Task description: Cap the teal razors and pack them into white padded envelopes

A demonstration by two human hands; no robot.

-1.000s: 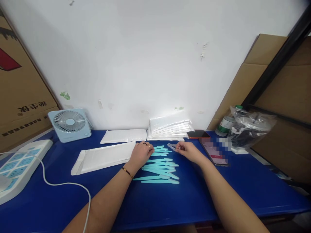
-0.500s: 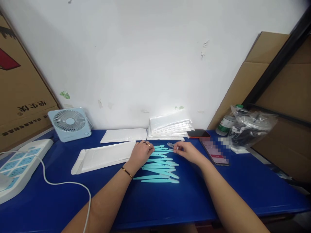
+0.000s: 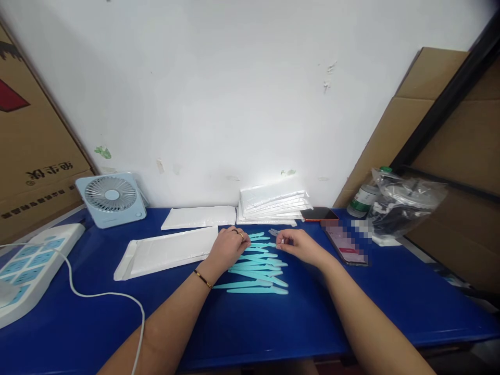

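Several slim turquoise plastic sticks (image 3: 255, 271) lie side by side on the blue table (image 3: 273, 328). My left hand (image 3: 228, 247) rests on the left end of the upper sticks, fingers curled down onto them. My right hand (image 3: 300, 245) sits at the pile's upper right, thumb and fingers pinched on a small pale piece (image 3: 282, 241) that I cannot make out. A few pale grey sticks (image 3: 273, 232) lie just beyond its fingertips.
White padded bags (image 3: 167, 252) lie left of the sticks, another bag (image 3: 199, 217) and a stack of clear packets (image 3: 273, 205) sit by the wall. A phone (image 3: 346, 245) lies to the right, a small fan (image 3: 111, 199) and a power strip (image 3: 27, 265) to the left.
My right hand has drawn slightly left, toward the left hand. My left hand has shifted a little up and right over the sticks.
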